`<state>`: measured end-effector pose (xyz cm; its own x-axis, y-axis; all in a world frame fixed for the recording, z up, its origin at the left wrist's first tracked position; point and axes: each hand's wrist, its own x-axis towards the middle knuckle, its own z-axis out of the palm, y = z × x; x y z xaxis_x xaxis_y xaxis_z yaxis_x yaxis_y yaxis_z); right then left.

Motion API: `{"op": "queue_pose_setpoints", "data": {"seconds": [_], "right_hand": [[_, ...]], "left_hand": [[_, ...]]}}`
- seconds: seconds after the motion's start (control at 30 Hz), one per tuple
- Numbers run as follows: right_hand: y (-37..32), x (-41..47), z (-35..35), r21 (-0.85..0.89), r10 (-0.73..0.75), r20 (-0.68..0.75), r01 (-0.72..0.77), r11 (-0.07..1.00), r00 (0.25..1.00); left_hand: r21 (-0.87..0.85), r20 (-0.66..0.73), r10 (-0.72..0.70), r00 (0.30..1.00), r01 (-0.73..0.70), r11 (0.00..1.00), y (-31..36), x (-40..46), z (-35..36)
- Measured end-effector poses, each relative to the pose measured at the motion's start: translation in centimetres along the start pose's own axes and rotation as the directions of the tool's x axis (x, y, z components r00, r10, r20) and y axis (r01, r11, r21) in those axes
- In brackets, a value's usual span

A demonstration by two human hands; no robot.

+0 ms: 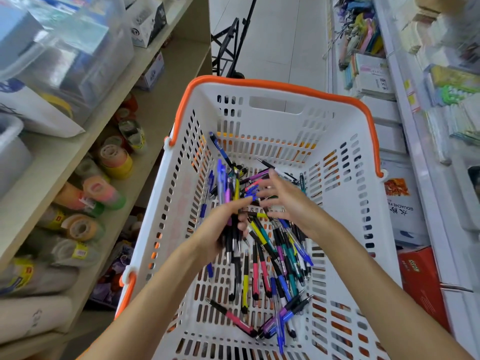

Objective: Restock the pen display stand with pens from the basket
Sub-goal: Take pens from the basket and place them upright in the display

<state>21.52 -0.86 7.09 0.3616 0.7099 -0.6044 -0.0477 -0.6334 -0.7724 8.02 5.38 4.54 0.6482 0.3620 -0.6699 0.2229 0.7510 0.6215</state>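
Tape rolls [111, 162] on shelf [161, 110] beside basket [345, 141]; boxes [415, 276] opposite.

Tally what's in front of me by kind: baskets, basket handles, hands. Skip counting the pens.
basket: 1
orange handles: 2
hands: 2, left hand gripping pens, right hand open
Total: 5
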Motion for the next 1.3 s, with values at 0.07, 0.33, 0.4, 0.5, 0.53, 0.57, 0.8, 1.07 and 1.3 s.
{"op": "queue_pose_setpoints", "data": {"seconds": [0.07,0.33,0.4,0.5,0.53,0.57,0.8,1.07,1.3], "right_hand": [[0.4,-1.0,-0.5,-0.129,0.105,0.075,-0.095,0.987,0.992],[2.1,-2.8,0.1,-0.264,0.164,0.375,-0.065,0.962,0.912],[2.0,-2.6,-0.3,-0.242,0.162,0.345,-0.079,0.967,0.925],[1.4,-2.7,-1.7,-0.361,0.246,0.377,-0.103,0.927,0.893],[1.2,-2.8,-2.0,-0.409,0.274,0.366,-0.111,0.906,0.889],[1.0,-2.9,-2.3,-0.443,0.29,0.344,-0.118,0.888,0.893],[-0.5,-4.1,-4.8,-0.687,0.437,0.281,-0.139,0.713,0.855],[-1.4,-3.0,-3.6,-0.367,0.134,0.234,-0.04,0.929,0.963],[1.0,-1.4,-0.9,-0.536,0.003,0.182,0.096,0.839,0.983]], "left_hand": [[-0.109,0.022,0.05,0.998,-0.048,0.993,0.8,0.2,-0.1],[-0.196,0.045,0.031,0.999,-0.022,0.98,1.3,0.8,0.0],[-0.203,0.016,0.053,0.998,-0.049,0.978,1.2,0.8,-0.1],[-0.183,-0.037,0.105,0.994,-0.11,0.977,1.2,0.8,-0.6],[-0.181,-0.042,0.108,0.993,-0.114,0.977,1.1,0.8,-0.8],[-0.177,-0.039,0.102,0.994,-0.107,0.978,1.0,0.8,-0.9],[-0.117,-0.097,0.054,0.994,-0.065,0.991,0.8,1.0,-1.2],[-0.044,0.038,0.011,0.999,-0.009,0.999,0.5,0.7,-0.5],[0.146,0.072,-0.048,0.996,0.037,0.989,-0.3,0.6,-0.4]]}}
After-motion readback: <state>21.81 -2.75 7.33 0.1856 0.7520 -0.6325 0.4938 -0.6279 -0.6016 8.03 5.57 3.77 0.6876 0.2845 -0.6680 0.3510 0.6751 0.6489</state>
